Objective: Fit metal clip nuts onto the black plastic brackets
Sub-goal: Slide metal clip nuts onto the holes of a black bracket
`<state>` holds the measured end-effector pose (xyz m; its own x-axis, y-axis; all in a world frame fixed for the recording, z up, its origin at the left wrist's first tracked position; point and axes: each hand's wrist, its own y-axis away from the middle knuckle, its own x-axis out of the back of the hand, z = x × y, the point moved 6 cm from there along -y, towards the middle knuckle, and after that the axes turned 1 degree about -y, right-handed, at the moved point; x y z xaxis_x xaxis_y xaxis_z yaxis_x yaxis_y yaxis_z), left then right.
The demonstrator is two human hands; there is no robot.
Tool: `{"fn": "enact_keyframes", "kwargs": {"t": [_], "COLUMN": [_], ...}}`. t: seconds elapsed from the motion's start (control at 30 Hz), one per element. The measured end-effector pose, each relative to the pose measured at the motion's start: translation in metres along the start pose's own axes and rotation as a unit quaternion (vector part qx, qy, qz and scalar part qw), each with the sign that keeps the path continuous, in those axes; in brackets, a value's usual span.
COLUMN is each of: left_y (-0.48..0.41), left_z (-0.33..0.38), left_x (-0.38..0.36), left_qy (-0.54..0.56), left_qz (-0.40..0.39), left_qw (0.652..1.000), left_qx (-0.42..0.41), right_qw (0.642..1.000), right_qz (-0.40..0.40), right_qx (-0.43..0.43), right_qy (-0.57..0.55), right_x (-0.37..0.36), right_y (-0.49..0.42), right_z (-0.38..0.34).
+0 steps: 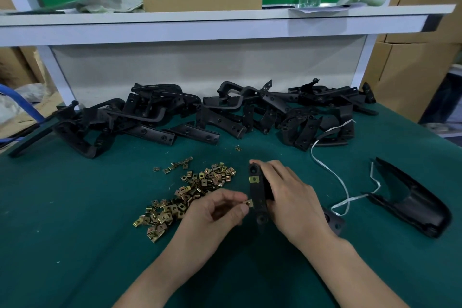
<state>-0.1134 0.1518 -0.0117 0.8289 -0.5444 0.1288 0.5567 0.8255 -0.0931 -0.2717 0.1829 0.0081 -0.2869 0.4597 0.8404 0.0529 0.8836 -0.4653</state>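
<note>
Left hand (220, 210) pinches a nut (248, 203) against the bracket (258, 192) edge; right hand (290, 195) grips the bracket, its long axis running away from the person.

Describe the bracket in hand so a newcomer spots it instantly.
On the green felt bench, look right of the loose pile of brass-coloured metal clip nuts. The narrow black plastic bracket there, unlike the heap of black brackets behind, is gripped by the right hand and already wears one fitted clip nut.
</note>
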Motion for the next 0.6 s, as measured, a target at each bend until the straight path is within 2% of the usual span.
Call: {"fn": "enact_keyframes", "kwargs": {"t": [0.17, 0.33, 0.6], "left_y": [-0.001, -0.002, -0.006], "left_z": [0.000, -0.002, -0.007], "left_x": [-0.001, 0.000, 0.004], "left_qy": [-0.002, 0.006, 0.045], "left_qz": [-0.003, -0.004, 0.003], "left_qw": [1.000, 1.000, 0.999], "left_qx": [-0.006, -0.002, 0.004], "right_qw": [1.000, 0.996, 0.994], "right_qz": [-0.019, -0.060, -0.054], "right_qx": [-0.006, -0.015, -0.031], "right_qy": [0.006, 0.058, 0.088], "right_x": [-0.002, -0.009, -0.013], "right_y": [-0.001, 0.000, -0.002], "right_z": [0.000, -0.004, -0.013]}}
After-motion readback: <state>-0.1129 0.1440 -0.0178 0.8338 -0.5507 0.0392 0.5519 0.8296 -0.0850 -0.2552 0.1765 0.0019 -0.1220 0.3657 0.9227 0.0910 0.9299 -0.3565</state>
